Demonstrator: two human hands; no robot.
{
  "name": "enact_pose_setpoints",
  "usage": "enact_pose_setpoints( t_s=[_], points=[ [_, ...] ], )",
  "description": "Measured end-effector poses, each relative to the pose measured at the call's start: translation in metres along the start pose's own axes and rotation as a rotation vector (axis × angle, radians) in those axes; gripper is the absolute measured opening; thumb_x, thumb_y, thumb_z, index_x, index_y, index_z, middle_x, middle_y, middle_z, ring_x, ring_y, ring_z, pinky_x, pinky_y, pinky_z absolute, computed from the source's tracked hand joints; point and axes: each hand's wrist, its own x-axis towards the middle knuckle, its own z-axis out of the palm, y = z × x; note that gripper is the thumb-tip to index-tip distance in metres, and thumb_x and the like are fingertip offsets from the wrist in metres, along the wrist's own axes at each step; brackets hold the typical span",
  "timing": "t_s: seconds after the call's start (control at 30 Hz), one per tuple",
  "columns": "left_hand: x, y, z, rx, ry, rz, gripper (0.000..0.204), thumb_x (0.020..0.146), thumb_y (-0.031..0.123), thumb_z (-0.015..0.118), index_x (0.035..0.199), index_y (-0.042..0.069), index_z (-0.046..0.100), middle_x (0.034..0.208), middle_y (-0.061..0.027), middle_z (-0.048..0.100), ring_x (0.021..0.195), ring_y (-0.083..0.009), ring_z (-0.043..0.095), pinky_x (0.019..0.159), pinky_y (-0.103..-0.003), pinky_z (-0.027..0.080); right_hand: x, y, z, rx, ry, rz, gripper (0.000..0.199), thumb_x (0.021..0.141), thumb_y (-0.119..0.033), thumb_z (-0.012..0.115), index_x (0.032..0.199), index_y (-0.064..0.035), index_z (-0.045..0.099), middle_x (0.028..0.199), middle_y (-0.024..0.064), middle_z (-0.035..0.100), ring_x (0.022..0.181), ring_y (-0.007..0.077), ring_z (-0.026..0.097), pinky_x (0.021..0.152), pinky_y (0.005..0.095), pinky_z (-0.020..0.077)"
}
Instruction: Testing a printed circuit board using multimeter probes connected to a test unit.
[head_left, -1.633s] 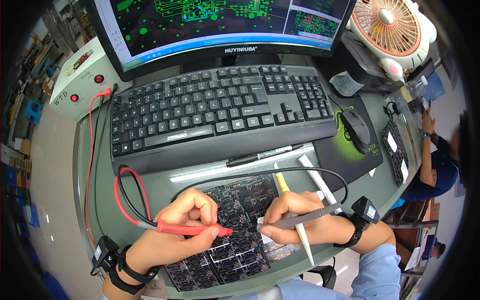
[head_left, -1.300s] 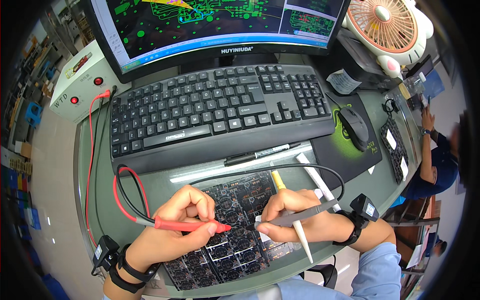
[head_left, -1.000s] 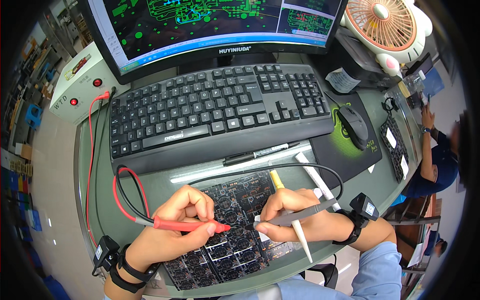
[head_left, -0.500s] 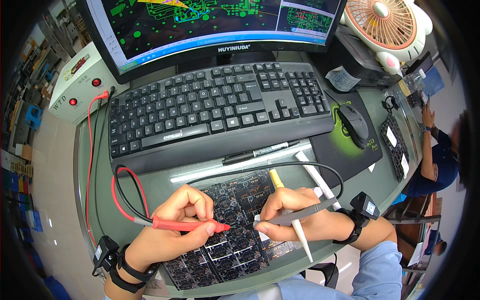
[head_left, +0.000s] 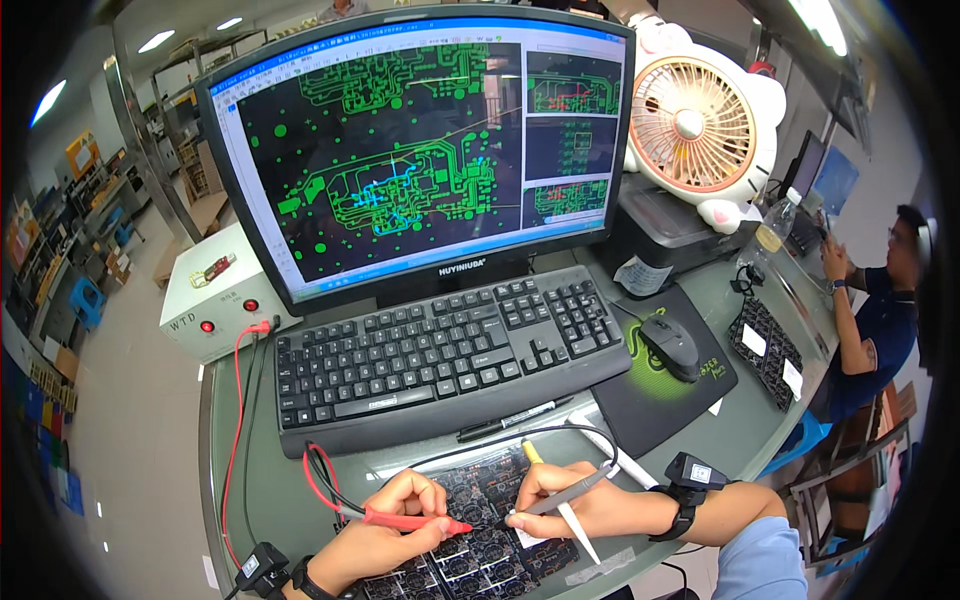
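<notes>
My left hand (head_left: 375,545) is closed round a red test probe (head_left: 405,520), its tip pointing right and down at the board. In my right hand (head_left: 610,508) is a dark grey test probe (head_left: 568,496), its tip close to the red one. A white tapered pen-like tool (head_left: 580,537) with a yellow end also sits between the right fingers. Beneath both hands lies a black panel of circuit boards (head_left: 490,562) with repeated round patterns. Whether the tips touch it, I cannot tell. Red and black leads loop from the probes.
Behind the hands are a black keyboard (head_left: 440,370), a marker (head_left: 515,420) and a monitor (head_left: 390,170) with a green circuit layout. A white box (head_left: 215,295) with red sockets stands left. A mouse (head_left: 668,345), fan (head_left: 690,120) and another board (head_left: 765,350) are right. A person (head_left: 870,300) stands beyond.
The view has tilted up, so more of the monitor and room shows and my hands sit lower in the picture. Both hands keep their probes over the board.
</notes>
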Motion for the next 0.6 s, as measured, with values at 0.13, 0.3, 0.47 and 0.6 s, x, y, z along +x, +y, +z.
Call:
enact_pose_setpoints(
  t_s=[0.13,0.3,0.47,0.6],
  points=[
    [0.0029,0.0004,-0.0010,0.026,-0.014,0.048,0.019,0.091,0.004,0.061,0.091,0.005,0.042,0.094,-0.0027,0.049,0.088,-0.0087,0.056,0.076,-0.026,0.048,0.0022,0.0030,-0.0004,0.001,0.011,-0.054,0.025,0.088,-0.020,0.071,0.082,-0.0031,0.054,0.068,0.0007,0.056,0.061,0.0057,0.049,0.052,0.0255,0.0392],
    [0.0060,0.0036,-0.0015,0.023,-0.005,0.026,0.018,0.092,0.005,0.060,0.090,0.005,0.043,0.093,-0.0019,0.048,0.084,-0.0073,0.053,0.075,-0.025,0.048,0.0065,0.0070,-0.0025,-0.035,0.026,-0.076,0.023,0.085,-0.019,0.075,0.081,-0.0056,0.056,0.069,-0.0012,0.062,0.061,0.0042,0.056,0.051,0.0228,0.0409],
    [0.0066,-0.0005,-0.0046,0.011,-0.028,0.025,0.018,0.093,0.005,0.060,0.089,0.005,0.042,0.093,-0.0016,0.048,0.082,-0.0069,0.052,0.073,-0.025,0.047,0.0067,0.0072,-0.0019,-0.035,0.030,-0.052,0.024,0.085,-0.019,0.075,0.081,-0.0057,0.056,0.068,-0.0014,0.062,0.060,0.0042,0.055,0.051,0.0229,0.0406],
    [0.0046,-0.0055,-0.0049,0.014,-0.017,0.035,0.016,0.093,0.006,0.060,0.090,0.005,0.044,0.094,-0.0036,0.049,0.081,-0.0086,0.055,0.073,-0.026,0.051,0.0039,0.0067,-0.0006,-0.051,0.030,-0.069,0.024,0.085,-0.020,0.075,0.081,-0.0057,0.056,0.069,-0.0011,0.062,0.060,0.0044,0.055,0.051,0.0232,0.0405]
  ],
)
